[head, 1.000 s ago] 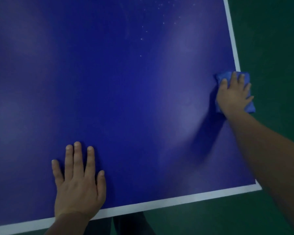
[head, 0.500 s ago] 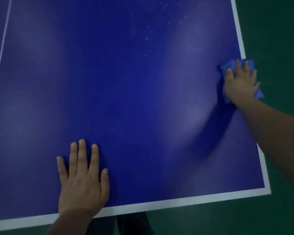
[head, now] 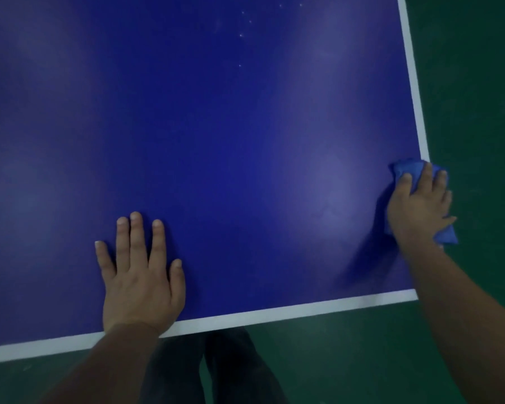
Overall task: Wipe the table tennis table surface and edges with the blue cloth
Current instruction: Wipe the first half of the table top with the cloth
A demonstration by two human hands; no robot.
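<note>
The table tennis table fills the view, dark blue with white lines along its near edge and right edge. My right hand presses flat on the blue cloth at the right edge, a short way up from the near right corner. The cloth sticks out above the fingertips and below the hand, hanging a little over the edge. My left hand rests flat on the surface by the near edge, fingers spread and holding nothing.
Green floor lies to the right of the table and in front of it. My legs stand against the near edge. Small white specks dot the far part of the surface.
My right hand has slid the cloth along the right edge toward me, closer to the near corner. My left hand has stayed flat in place.
</note>
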